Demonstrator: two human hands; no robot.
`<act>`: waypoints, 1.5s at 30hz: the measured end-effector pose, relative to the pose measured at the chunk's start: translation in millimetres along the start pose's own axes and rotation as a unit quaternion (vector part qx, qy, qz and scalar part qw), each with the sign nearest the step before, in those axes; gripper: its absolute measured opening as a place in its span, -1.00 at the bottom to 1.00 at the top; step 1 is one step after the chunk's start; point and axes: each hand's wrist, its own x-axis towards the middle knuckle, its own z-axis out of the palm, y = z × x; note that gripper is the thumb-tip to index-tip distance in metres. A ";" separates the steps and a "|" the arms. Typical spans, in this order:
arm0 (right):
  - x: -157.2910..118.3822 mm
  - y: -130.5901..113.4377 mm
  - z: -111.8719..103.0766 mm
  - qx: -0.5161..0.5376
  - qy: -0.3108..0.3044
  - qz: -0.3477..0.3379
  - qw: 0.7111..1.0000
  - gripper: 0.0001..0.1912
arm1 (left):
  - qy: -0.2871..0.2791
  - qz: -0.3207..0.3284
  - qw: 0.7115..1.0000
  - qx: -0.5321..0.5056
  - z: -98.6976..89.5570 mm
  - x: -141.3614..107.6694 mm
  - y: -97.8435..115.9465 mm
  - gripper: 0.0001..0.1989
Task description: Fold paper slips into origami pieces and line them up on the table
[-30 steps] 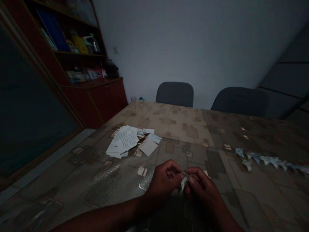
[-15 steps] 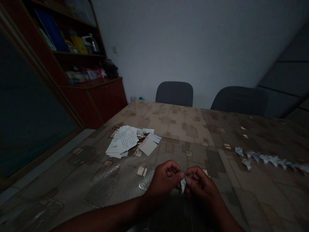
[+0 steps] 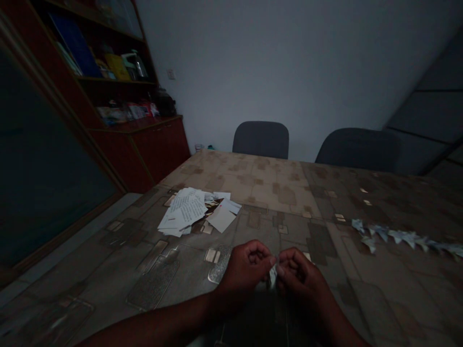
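A small folded piece of paper [image 3: 273, 277], whitish with dark marks, is pinched between both hands above the table's near edge. My left hand [image 3: 249, 265] grips it from the left with thumb and curled fingers. From the right, my right hand [image 3: 298, 272] holds it the same way, the thumbs almost meeting. Fingers cover much of the paper, so its full shape is hidden. Beyond my left hand lies a loose pile of printed paper pieces [image 3: 186, 209]. Off to the right runs a row of small, pointed folded papers [image 3: 403, 237].
A patterned cloth covers the table [image 3: 253, 168]. Two grey chairs stand at its far side, one in the middle [image 3: 260, 139] and one to the right [image 3: 358, 147]. A red-brown cabinet [image 3: 155, 149] with loaded shelves is at the left. The room is dim.
Both hands keep their pinch, with only a slight shift of the fingers and the folded paper. The pile and the row stay as they were.
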 end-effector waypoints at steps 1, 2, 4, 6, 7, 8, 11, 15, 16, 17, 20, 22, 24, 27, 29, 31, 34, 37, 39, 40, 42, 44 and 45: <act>0.9 1.8 -0.8 -0.006 -0.004 0.000 1.000 -0.63 | 0.000 0.000 1.000 0.000 -0.2 -0.3 0.1 -0.72; 1.8 3.5 -1.6 -0.011 -0.006 0.000 1.000 -0.63 | 0.000 -0.001 1.000 0.000 -0.3 -0.5 0.2 -0.72; 3.0 6.3 -2.5 -0.017 -0.005 0.002 1.000 -0.64 | -0.001 -0.004 1.000 -0.003 -0.5 -0.8 0.1 -0.72; 3.2 7.2 -2.8 -0.012 -0.002 0.004 1.000 -0.66 | -0.006 -0.004 1.000 -0.008 -0.5 -0.8 0.2 -0.72; 3.0 6.8 -2.7 -0.007 -0.002 0.004 1.000 -0.67 | -0.008 -0.003 1.000 -0.010 -0.4 -0.8 0.5 -0.72; 2.6 5.8 -2.6 -0.005 -0.004 0.003 1.000 -0.68 | -0.010 -0.002 1.000 -0.009 -0.4 -0.9 0.9 -0.72; 1.1 1.2 -2.9 -0.038 0.001 -0.014 0.999 -0.73 | -0.006 0.007 1.000 0.011 0.1 -1.7 3.0 -0.75; 0.2 -4.1 -3.6 -0.105 0.029 -0.045 0.993 -0.77 | 0.006 0.018 0.998 0.056 -0.1 -3.6 4.8 -0.80; 0.3 -4.9 -3.6 -0.111 0.030 -0.044 0.992 -0.77 | 0.004 0.019 0.998 0.062 -0.3 -4.0 4.7 -0.81; 0.3 -5.6 -3.5 -0.114 0.027 -0.041 0.992 -0.76 | 0.001 0.020 0.998 0.064 -0.6 -4.2 4.6 -0.82; 0.2 -7.4 -4.1 -0.106 0.016 -0.036 0.994 -0.75 | -0.005 0.020 0.998 0.065 -1.3 -4.3 4.1 -0.82; -0.3 -7.7 -5.6 -0.100 0.002 -0.035 0.994 -0.74 | -0.008 0.015 0.998 0.069 -1.5 -3.9 4.3 -0.81; -0.8 -6.7 -7.5 -0.098 -0.008 -0.032 0.995 -0.72 | -0.010 0.013 0.997 0.074 -1.6 -3.6 4.5 -0.79; -0.8 -3.8 -9.9 -0.092 -0.019 -0.028 0.995 -0.69 | -0.015 0.022 0.996 0.081 -2.0 -3.1 3.8 -0.78; -0.3 -2.4 -10.6 -0.085 -0.027 -0.031 0.996 -0.68 | -0.017 0.030 0.996 0.077 -2.4 -3.0 2.7 -0.77; 0.1 -2.1 -11.1 -0.082 -0.032 -0.031 0.996 -0.69 | -0.019 0.033 0.997 0.067 -2.7 -2.9 1.7 -0.76; -0.6 -3.9 -11.7 -0.094 -0.032 -0.036 0.994 -0.70 | -0.016 0.031 0.998 0.058 -2.9 -3.3 1.3 -0.77; -1.5 -6.4 -11.8 -0.097 -0.028 -0.048 0.994 -0.70 | -0.010 0.033 0.997 0.067 -2.7 -3.8 1.3 -0.77; -1.3 -6.8 -11.3 -0.090 -0.024 -0.050 0.994 -0.70 | -0.004 0.034 0.997 0.070 -2.6 -3.9 0.6 -0.77; -0.9 -6.5 -10.8 -0.086 -0.023 -0.049 0.995 -0.70 | -0.002 0.033 0.997 0.069 -2.5 -3.9 0.1 -0.77; 0.1 -4.9 -9.6 -0.077 -0.023 -0.040 0.996 -0.72 | -0.001 0.031 0.998 0.063 -2.3 -3.5 -1.2 -0.77; 0.7 -2.7 -8.4 -0.068 -0.021 -0.030 0.997 -0.74 | -0.005 0.031 0.998 0.060 -2.1 -3.1 -2.0 -0.77; 0.7 -1.6 -7.8 -0.063 -0.019 -0.026 0.998 -0.74 | -0.007 0.030 0.998 0.059 -2.1 -2.9 -2.0 -0.77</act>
